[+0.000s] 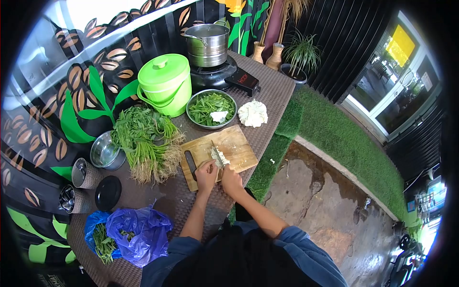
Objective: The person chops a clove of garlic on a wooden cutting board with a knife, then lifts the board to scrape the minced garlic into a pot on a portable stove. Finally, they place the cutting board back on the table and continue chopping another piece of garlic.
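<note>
My right hand [232, 182] is closed round the handle of a knife, whose blade [216, 149] points away from me over the wooden cutting board [241, 142]. Small chopped white pieces [221, 157], perhaps garlic, lie along the blade. Close to the left of them, my left hand [206, 176] rests over the board with its fingers curled together; anything between them is hidden. A dark slot handle [190, 163] runs along the board's left side. Just beyond the board are a metal bowl of cut green leaves [210, 105] with a white piece on top and a crumpled whitish bundle [253, 114].
Rooted greens [146, 143] lie left of the board, near a metal bowl [106, 150]. Behind stand a lidded green bucket [165, 83] and a steel pot [207, 45] on a burner. Purple plastic bags [138, 234] sit at front left. The table's edge [275, 112] is on the right.
</note>
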`<move>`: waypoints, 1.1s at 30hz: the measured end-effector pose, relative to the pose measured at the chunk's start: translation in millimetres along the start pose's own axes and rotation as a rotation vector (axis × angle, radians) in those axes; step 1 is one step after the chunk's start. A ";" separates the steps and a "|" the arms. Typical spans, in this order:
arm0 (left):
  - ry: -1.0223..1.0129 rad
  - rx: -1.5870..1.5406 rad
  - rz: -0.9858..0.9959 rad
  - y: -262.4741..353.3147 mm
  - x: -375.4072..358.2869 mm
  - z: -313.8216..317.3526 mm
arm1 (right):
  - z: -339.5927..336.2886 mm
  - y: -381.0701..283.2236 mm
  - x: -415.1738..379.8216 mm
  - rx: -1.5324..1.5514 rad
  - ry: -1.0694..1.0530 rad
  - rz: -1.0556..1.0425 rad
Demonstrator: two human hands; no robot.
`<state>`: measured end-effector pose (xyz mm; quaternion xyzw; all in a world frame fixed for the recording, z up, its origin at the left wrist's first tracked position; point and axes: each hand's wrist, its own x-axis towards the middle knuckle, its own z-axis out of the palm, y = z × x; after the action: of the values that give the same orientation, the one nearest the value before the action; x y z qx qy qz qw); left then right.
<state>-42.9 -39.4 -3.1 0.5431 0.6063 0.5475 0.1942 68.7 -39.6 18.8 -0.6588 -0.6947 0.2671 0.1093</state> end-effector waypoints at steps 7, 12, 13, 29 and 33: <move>-0.021 -0.054 -0.037 -5.7 -0.6 -0.5 | -8.5 -0.9 -4.5 0.007 -0.038 -0.023; 0.044 -0.383 -0.145 -10.4 -0.8 6.3 | -1.6 -8.0 5.2 -0.003 0.010 -0.009; 0.041 -0.380 -0.147 -8.7 -2.9 3.8 | -2.6 -6.2 5.9 0.000 0.009 -0.005; -0.024 0.012 0.091 9.3 -2.2 -7.5 | -55.7 37.7 40.9 -0.154 -0.134 -0.347; 0.033 -0.095 0.020 -0.7 -5.3 2.2 | -47.2 38.4 3.8 -0.149 -0.076 -0.260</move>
<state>-39.6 -42.9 -6.4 0.5302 0.5774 0.5864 0.2042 125.0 -25.6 37.5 -0.5591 -0.7957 0.2231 0.0671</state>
